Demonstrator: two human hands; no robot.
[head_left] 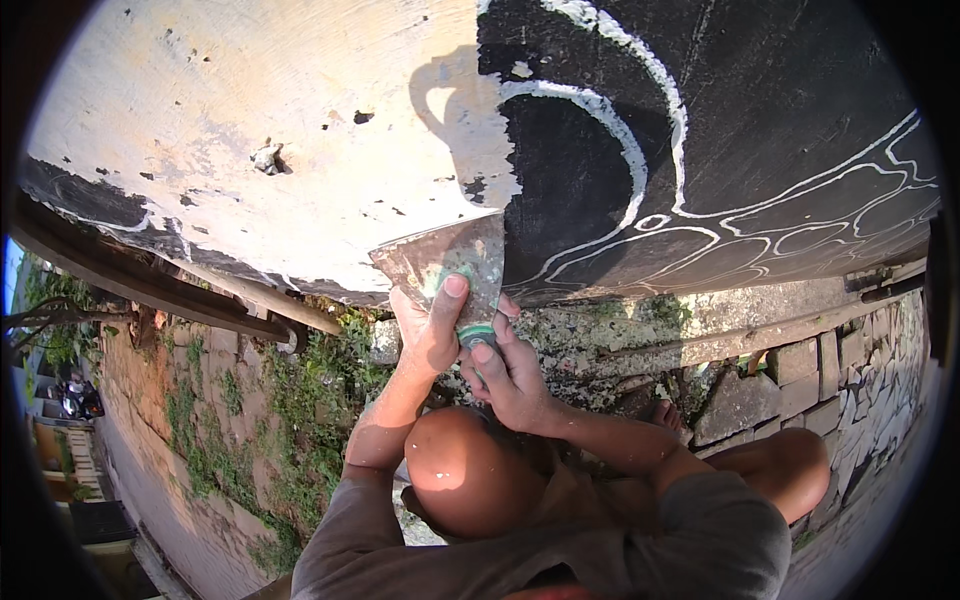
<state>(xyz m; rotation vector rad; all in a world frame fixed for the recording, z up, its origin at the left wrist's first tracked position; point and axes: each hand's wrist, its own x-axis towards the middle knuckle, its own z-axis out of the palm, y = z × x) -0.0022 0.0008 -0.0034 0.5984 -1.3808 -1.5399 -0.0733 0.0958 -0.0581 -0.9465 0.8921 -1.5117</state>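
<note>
Both of my hands grip one wide scraper (475, 250), its flat metal blade spotted with old paint and its handle green. My left hand (432, 325) is closed on the blade's lower part, thumb laid on top and fingers behind. My right hand (510, 375) wraps around the handle just below. The blade's wide edge meets the wall, or is very close to it, on the pale scraped area (300, 130). Directly right of it begins black paint (570, 160) with white curving lines. The contact behind the blade is hidden.
A dark pipe (150, 275) and a paler pole (265, 295) run along the wall's foot at left. Weeds (300, 410) grow beside the paving. Stone slabs (740, 405) lie at right. My bent knee (470, 465) is close under my hands.
</note>
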